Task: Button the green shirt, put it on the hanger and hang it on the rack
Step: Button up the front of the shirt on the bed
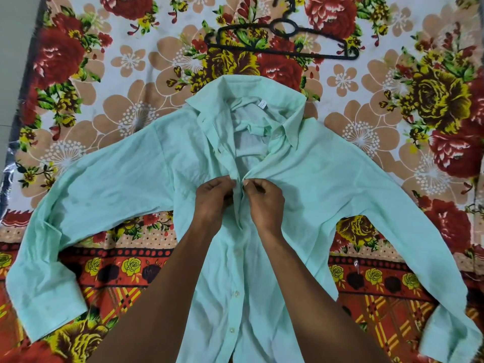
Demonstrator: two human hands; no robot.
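Note:
The pale green shirt (327,189) lies front up on a flowered bedsheet, sleeves spread to both sides, collar open at the far end. My left hand (213,200) pinches the left front edge at chest height. My right hand (264,203) pinches the right front edge right beside it, fingertips almost touching. The button between the fingers is hidden. Below the hands the placket is closed, with buttons showing down the middle. A black plastic hanger (282,45) lies flat beyond the collar, apart from the shirt.
The flowered bedsheet (104,74) covers the whole surface. Its left edge and a strip of grey floor (13,61) show at the far left. No rack is in view.

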